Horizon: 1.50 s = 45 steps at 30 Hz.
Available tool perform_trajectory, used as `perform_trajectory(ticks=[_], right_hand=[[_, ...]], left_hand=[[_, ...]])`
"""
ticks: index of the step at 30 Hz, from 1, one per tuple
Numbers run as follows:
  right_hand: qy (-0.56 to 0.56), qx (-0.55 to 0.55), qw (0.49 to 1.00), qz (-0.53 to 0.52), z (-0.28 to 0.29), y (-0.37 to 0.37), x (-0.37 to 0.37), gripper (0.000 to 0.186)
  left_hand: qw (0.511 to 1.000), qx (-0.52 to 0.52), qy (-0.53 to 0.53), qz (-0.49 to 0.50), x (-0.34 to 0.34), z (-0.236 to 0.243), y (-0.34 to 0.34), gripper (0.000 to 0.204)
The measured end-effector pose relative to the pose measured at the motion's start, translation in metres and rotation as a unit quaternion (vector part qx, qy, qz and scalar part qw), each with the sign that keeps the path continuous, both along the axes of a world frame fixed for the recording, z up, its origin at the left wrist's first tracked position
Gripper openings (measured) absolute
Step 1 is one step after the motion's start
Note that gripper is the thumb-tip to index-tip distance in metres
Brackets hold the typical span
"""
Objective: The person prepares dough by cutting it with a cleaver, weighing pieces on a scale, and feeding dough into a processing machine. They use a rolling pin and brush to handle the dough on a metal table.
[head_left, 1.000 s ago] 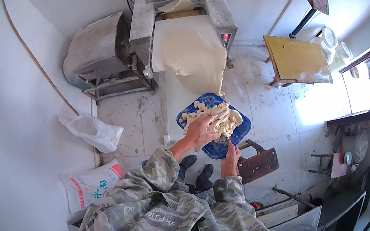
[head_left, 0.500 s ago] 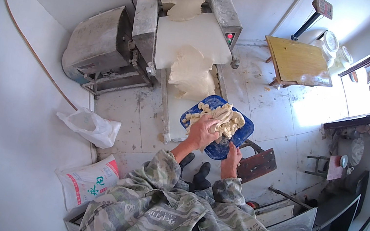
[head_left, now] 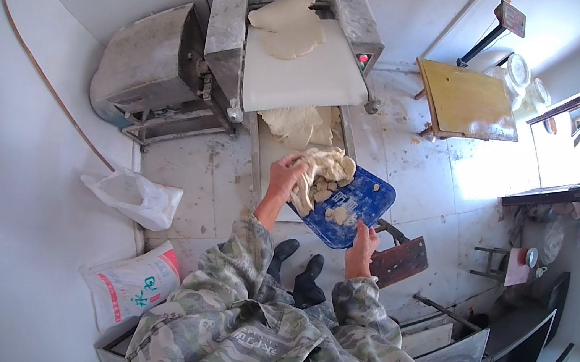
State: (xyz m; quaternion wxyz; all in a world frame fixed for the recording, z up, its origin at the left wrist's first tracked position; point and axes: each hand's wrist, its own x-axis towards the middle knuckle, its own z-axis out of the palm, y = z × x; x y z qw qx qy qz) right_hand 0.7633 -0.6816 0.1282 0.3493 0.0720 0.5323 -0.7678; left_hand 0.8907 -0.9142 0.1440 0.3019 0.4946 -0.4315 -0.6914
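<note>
My left hand is closed on a lump of torn, pale dough at the left edge of a blue plastic tray. Smaller dough scraps lie on the tray, whose right part shows bare. My right hand grips the tray's near right rim. Just beyond the tray, a dough sheet lies crumpled on the low pan under a metal dough roller machine. A second dough sheet rests on the machine's white belt.
A grey metal machine stands left of the roller. A white plastic bag and a printed sack lie along the left wall. To the right are a dark wooden stool and a yellow-topped platform.
My left hand has moved left with the dough, baring the tray's right side. On the belt, the upper dough sheet has come forward; the lower one has slid off onto the pan.
</note>
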Motion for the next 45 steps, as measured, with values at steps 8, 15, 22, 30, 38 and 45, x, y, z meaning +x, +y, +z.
perform_trajectory(ticks=[8, 15, 22, 30, 38, 45], right_hand=[[0.028, 0.051, 0.998, 0.038, -0.015, 0.009, -0.008, 0.022], [0.02, 0.046, 0.999, 0.016, -0.018, -0.002, -0.02, 0.021], [-0.002, 0.029, 0.999, 0.015, -0.013, 0.004, -0.016, 0.022], [-0.041, 0.019, 0.999, 0.007, 0.005, 0.021, -0.024, 0.024], [-0.049, 0.015, 0.999, -0.008, 0.007, 0.033, -0.024, 0.024], [-0.022, 0.015, 0.999, -0.022, 0.012, 0.039, -0.021, 0.022]], left_hand=[[0.989, -0.128, -0.051, 0.057, -0.018, -0.035, -0.084, 0.034], [0.899, -0.336, -0.281, -0.023, -0.007, -0.113, -0.066, 0.042], [0.87, -0.448, -0.204, 0.029, -0.004, -0.114, -0.088, 0.035], [0.991, 0.052, 0.072, 0.101, 0.049, -0.092, -0.033, 0.074], [0.931, 0.058, 0.359, 0.014, -0.011, -0.042, -0.083, 0.102], [0.911, 0.183, 0.345, 0.135, -0.015, -0.062, -0.066, 0.1]])
